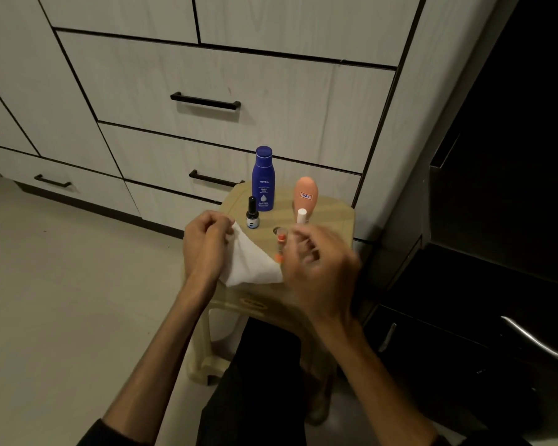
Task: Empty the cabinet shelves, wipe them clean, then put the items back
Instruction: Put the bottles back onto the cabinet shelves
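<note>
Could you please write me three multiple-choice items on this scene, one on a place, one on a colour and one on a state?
1. Where does the blue lotion bottle stand?
A. On the floor
B. On the beige stool
C. Inside an open drawer

2. What colour is the cloth?
A. White
B. Green
C. Black

3. What is the left hand doing?
A. Resting flat on the floor
B. Pulling a drawer handle
C. Gripping the cloth

Answers:
1. B, since the bottle stands upright at the far side of the stool top, beside the peach bottle and behind the small dark dropper bottle.
2. A, since the cloth hanging over the stool's near edge is plainly white.
3. C, since the left hand's fingers are closed on the cloth's upper corner, while the blurred right hand hovers over the stool.
</note>
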